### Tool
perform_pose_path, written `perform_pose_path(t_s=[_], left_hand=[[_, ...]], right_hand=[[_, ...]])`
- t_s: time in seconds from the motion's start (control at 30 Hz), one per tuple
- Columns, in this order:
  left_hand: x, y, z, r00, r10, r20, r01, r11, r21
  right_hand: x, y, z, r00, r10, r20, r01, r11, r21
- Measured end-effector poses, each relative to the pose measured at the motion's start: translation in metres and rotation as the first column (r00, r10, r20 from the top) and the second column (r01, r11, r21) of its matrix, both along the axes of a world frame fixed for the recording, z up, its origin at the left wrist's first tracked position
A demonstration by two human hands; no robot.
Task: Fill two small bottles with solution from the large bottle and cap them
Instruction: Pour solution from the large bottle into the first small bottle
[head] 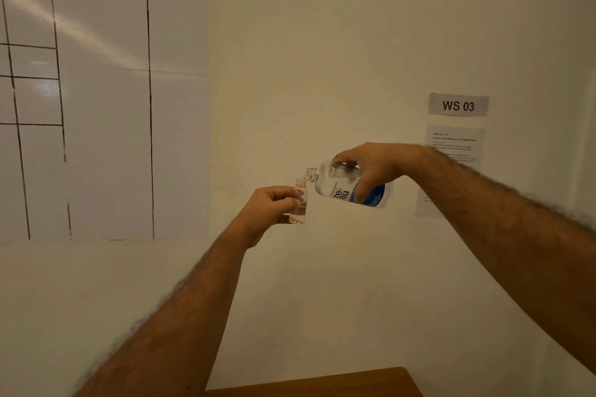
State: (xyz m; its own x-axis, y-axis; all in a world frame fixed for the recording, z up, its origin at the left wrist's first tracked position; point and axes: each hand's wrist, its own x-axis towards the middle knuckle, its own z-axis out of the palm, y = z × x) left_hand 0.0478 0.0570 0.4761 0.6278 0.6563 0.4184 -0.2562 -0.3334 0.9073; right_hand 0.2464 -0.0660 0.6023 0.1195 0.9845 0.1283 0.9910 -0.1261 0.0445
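Observation:
My left hand [269,208] grips a small clear bottle [299,203], held upright in the air with its open neck at the top and some clear liquid in its bottom. My right hand [375,167] holds the large clear bottle [335,185] with a blue and white label, tipped on its side to the left. Its open mouth sits just above and touching the rim of the small bottle's neck. Both bottles are uncapped. A second small bottle and the caps are not in view.
A wooden table corner [322,385] shows at the bottom edge, well below the hands. Behind is a cream wall with a "WS 03" sign [458,105] and a printed sheet [454,147]. White tiled wall [103,106] stands to the left.

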Motion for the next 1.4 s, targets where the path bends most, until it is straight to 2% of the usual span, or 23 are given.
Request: perform_pose_path(t_s=[1.4], left_hand=[[-0.0014,0.0018,-0.0006,1.0,-0.015,-0.012,0.015,0.999,0.035]], right_hand=[[-0.0008,0.0057,0.0007,1.0,-0.011,0.023,0.012,1.0,-0.012]])
